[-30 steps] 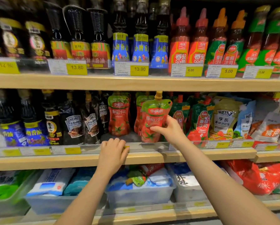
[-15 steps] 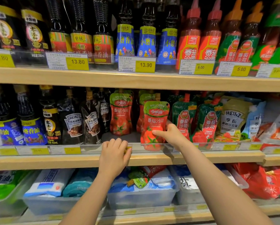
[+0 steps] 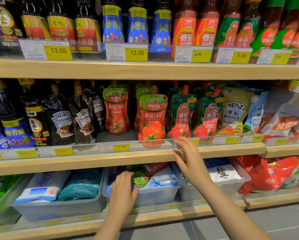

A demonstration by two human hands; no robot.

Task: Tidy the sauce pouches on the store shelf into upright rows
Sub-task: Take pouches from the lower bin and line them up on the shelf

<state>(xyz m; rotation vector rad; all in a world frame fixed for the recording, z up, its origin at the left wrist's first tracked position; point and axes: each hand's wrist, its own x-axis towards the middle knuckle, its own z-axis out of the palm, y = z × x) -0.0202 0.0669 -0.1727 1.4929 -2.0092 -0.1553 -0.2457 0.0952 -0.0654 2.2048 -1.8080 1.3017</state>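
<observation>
Wooden store shelves (image 3: 110, 160) fill the view, with dark bottles and red squeeze bottles lined up on the top level behind yellow price tags (image 3: 136, 53). On the middle level, a red tomato sauce pouch (image 3: 152, 120) is stood upright at the front edge, its base pressed against the clear plastic rail (image 3: 86, 149). A second red pouch (image 3: 116, 110) is set further back to its left, also upright, with an open patch of shelf in front of it. Two green-topped ketchup pouches (image 3: 180, 116) are stood just right of the front red one, and pale pouches beyond them are seen leaning. The right hand (image 3: 188, 158) is held open with fingers spread, the fingertips near the rail just beside the front red pouch; nothing is gripped. The left hand (image 3: 122, 189) is lowered to the bottom level, laid loosely over the edge of a clear bin (image 3: 155, 196) of packets, fingers relaxed beside a green packet (image 3: 141, 180), with nothing clearly held.
</observation>
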